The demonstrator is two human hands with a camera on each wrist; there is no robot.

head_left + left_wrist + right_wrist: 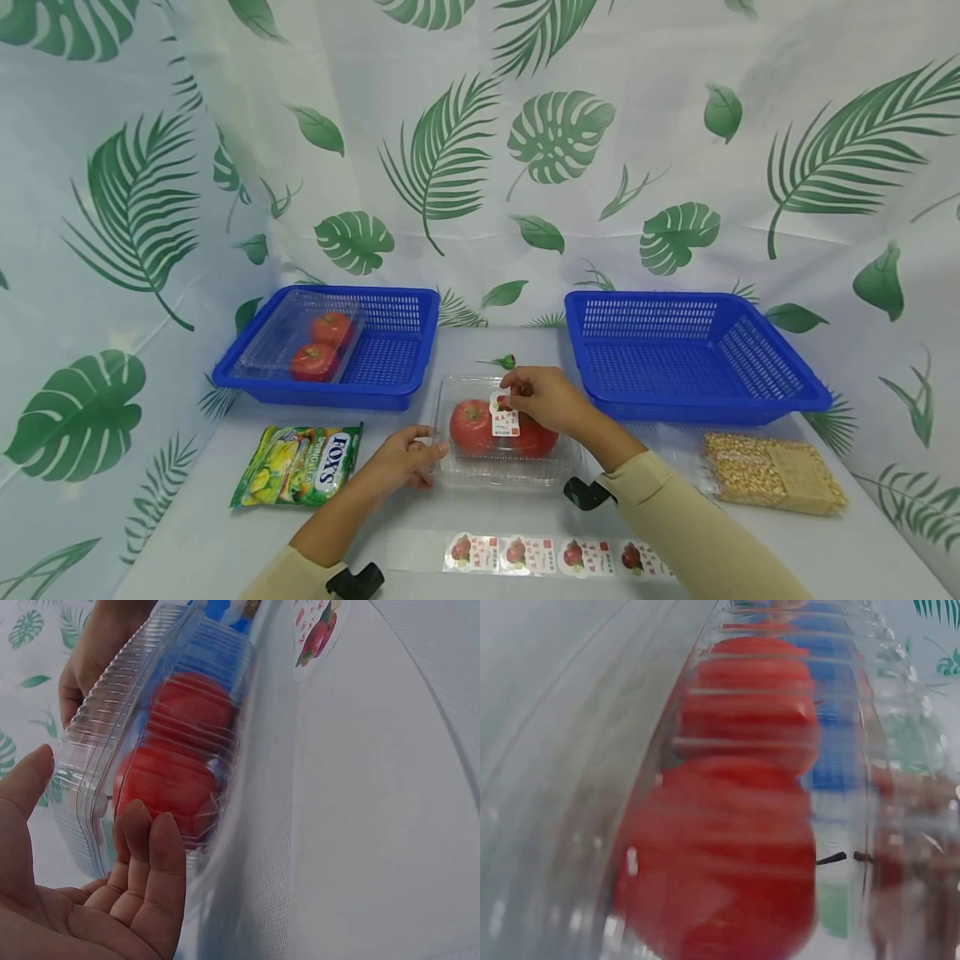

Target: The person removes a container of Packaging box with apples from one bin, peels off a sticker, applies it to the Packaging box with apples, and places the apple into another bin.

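Note:
Two red apples (472, 427) lie inside a lidded clear plastic clamshell box (495, 477) at the middle of the table. My left hand (408, 458) rests against the box's left side, fingers loosely bent and thumb apart, as the left wrist view (135, 900) also shows. Above the lid, my right hand (551, 404) pinches the top of a white label sticker (505, 418) with a red fruit print. Whether the sticker's lower part touches the lid cannot be told. The right wrist view shows the apples (727, 862) through the box wall, blurred.
A blue basket (322, 396) at back left holds another box of apples (315, 362). A second blue basket (697, 408) stands back right. A FOX'S candy bag (300, 467) lies left, a bag of corn kernels (776, 472) right, a sticker strip (527, 554) in front.

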